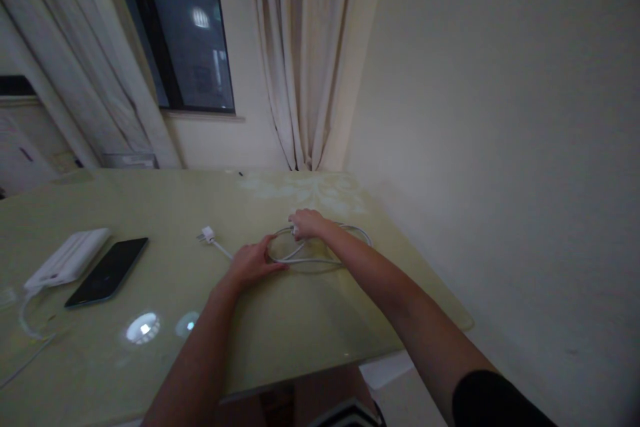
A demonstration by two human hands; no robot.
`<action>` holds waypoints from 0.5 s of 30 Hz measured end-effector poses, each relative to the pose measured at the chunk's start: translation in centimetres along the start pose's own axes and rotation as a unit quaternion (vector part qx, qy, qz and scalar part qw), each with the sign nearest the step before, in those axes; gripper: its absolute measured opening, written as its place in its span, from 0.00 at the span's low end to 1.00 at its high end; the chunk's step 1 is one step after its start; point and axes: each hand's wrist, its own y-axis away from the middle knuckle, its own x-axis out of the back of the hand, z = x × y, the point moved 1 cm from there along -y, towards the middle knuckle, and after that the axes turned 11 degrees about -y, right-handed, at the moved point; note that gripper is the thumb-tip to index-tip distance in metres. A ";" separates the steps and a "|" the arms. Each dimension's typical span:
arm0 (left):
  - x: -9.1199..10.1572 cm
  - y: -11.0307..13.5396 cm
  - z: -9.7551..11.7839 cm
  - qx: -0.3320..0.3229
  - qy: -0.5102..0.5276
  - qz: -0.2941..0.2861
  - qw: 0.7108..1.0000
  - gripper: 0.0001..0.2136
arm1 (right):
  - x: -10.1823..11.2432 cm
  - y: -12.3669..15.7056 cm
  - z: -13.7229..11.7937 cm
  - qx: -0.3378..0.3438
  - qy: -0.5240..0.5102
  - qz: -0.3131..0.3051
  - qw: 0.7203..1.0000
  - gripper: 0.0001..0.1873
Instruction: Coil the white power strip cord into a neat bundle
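Note:
A white power cable (315,260) lies in loose loops on the table. Its plug (208,234), prongs pointing left, rests beyond my left hand (254,260). That hand is at the left end of the loops, thumb and forefinger spread apart with the cable's bend between them and touching it. Over the far side of the loops, my right hand (307,223) is closed with its fingers bent around a white part of the cable. Whether that part is a connector or plain cord is hidden by the fingers. My right forearm crosses above the right part of the loops.
The glossy table (280,320) ends near my body and along the wall (500,147) at right. On the left lie a black phone (107,272) and a white box-like device (67,258) with a white cord (25,320). Curtains (305,53) hang behind.

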 end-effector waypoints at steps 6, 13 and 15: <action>-0.9 -0.6 0.6 0.066 -0.047 0.024 0.996 0.46 | -0.7 -0.9 0.2 -0.007 0.007 -0.008 1.000 0.24; -1.0 -1.1 0.3 0.178 -0.077 0.093 0.977 0.46 | 2.8 0.9 -0.6 0.064 -0.146 0.378 0.912 0.33; -1.0 -1.1 -0.1 0.203 -0.079 0.117 0.969 0.42 | 3.9 2.5 -0.9 0.081 -0.232 0.512 0.823 0.32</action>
